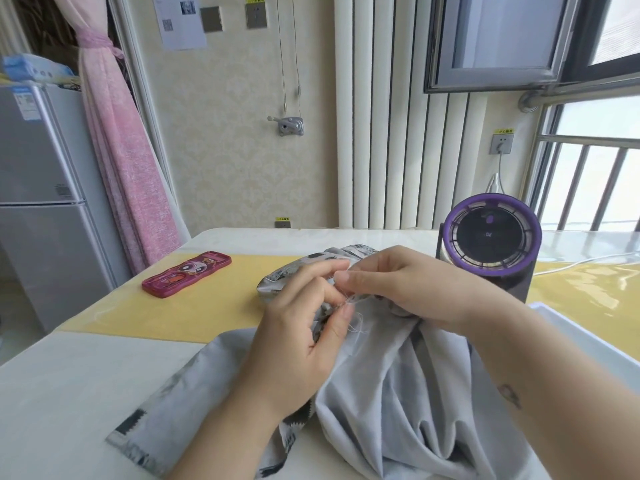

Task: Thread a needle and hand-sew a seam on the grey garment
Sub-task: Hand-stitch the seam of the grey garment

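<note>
The grey garment [391, 386] lies bunched on the table in front of me, its printed side showing at the edges. My left hand [304, 327] holds a raised fold of it, thumb and fingers curled round the cloth. My right hand [398, 282] meets the left at the fold and pinches there with thumb and forefinger. A thin white thread [356, 325] trails from that pinch down over the cloth. The needle itself is too small to make out between the fingertips.
A red cartoon-printed case [187, 273] lies on the yellow table cover [194, 306] to the left. A purple-rimmed desk fan [491, 237] stands right behind my right hand, its white cable running off right. A white tray edge [568, 327] sits under my right forearm.
</note>
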Demonstrator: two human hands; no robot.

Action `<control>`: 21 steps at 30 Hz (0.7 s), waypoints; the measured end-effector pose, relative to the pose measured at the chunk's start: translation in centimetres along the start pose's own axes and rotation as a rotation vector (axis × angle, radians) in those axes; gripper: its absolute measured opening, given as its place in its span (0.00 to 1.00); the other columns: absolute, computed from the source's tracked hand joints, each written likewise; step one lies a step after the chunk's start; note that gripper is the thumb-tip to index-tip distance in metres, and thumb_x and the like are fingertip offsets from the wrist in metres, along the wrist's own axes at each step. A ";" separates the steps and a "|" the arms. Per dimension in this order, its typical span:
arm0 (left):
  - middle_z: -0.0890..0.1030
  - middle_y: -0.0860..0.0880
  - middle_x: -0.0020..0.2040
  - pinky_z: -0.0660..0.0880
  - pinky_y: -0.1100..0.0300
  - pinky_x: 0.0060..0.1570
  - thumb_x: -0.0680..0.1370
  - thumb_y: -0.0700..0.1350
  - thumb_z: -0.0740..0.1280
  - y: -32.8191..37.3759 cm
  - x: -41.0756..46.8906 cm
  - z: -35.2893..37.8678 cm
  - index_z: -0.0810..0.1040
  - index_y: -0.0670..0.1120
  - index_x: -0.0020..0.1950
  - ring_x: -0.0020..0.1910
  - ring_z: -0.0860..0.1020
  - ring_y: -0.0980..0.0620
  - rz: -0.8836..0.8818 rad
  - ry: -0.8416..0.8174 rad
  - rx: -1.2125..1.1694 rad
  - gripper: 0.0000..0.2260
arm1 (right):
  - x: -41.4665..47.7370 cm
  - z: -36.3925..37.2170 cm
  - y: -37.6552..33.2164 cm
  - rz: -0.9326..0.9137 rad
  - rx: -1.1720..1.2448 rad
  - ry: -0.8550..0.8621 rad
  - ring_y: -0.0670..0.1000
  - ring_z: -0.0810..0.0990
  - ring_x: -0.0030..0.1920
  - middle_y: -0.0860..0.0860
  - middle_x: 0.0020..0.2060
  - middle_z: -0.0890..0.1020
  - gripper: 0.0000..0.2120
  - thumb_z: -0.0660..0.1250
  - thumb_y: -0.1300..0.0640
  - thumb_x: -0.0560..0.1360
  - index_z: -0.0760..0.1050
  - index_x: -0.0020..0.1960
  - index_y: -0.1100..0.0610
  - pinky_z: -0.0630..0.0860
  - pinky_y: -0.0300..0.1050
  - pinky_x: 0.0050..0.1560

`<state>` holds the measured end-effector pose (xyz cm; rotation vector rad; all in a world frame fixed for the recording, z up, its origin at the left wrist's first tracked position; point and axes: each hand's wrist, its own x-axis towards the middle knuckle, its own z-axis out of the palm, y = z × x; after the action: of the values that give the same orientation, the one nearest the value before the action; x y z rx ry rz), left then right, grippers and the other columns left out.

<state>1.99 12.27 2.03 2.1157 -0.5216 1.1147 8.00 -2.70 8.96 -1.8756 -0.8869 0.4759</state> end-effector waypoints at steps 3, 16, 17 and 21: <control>0.75 0.50 0.61 0.66 0.68 0.61 0.77 0.43 0.63 0.2 -0.1 0.2 0.74 0.43 0.42 0.64 0.73 0.58 0.017 -0.003 0.002 0.06 | 0.5 0.0 0.7 -0.020 0.071 0.019 0.44 0.61 0.24 0.50 0.29 0.74 0.09 0.68 0.52 0.73 0.80 0.35 0.53 0.52 0.38 0.26; 0.80 0.53 0.54 0.70 0.72 0.50 0.71 0.49 0.67 -1.0 0.4 -0.1 0.78 0.44 0.42 0.53 0.77 0.62 -0.509 0.082 -0.572 0.08 | 1.6 -1.5 0.8 -0.005 1.332 0.438 0.55 0.85 0.39 0.54 0.33 0.82 0.07 0.60 0.63 0.79 0.73 0.42 0.61 0.82 0.44 0.37; 0.81 0.53 0.53 0.71 0.72 0.50 0.71 0.47 0.66 -1.1 0.4 0.0 0.78 0.42 0.43 0.51 0.77 0.61 -0.532 0.085 -0.601 0.08 | 1.7 -1.4 0.9 -0.021 1.316 0.463 0.56 0.85 0.40 0.54 0.33 0.82 0.07 0.60 0.63 0.79 0.72 0.42 0.62 0.82 0.46 0.39; 0.82 0.49 0.44 0.72 0.55 0.55 0.72 0.47 0.66 -1.4 0.3 0.1 0.81 0.48 0.41 0.48 0.78 0.52 -0.603 0.084 -0.664 0.05 | 1.9 -1.2 1.1 -0.086 1.261 0.524 0.56 0.85 0.43 0.54 0.33 0.82 0.07 0.60 0.62 0.79 0.72 0.43 0.61 0.82 0.48 0.44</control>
<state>3.08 13.16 1.71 1.4789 -0.1494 0.5685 10.38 -2.30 8.61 -0.7135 -0.1676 0.3243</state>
